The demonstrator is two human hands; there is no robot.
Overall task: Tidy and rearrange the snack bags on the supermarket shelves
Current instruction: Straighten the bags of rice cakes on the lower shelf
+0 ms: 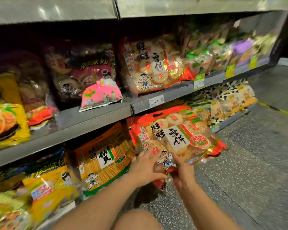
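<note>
Near rice cracker bag point(178, 138): red edges, clear front, white label, black characters. Left cracker bag point(105, 156): orange, green trim. Small bag point(101, 93): pink. Far-right bags point(223, 93): black-and-white cow patches. Shelf point(83, 120) grey; floor point(239, 163) grey speckled.

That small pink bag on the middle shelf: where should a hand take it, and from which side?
Probably by its upper edge, pinched from the front and above. The pink bag stands propped against the dark bag behind it, bottom seam at the shelf lip, so only its front and top are free.
</note>
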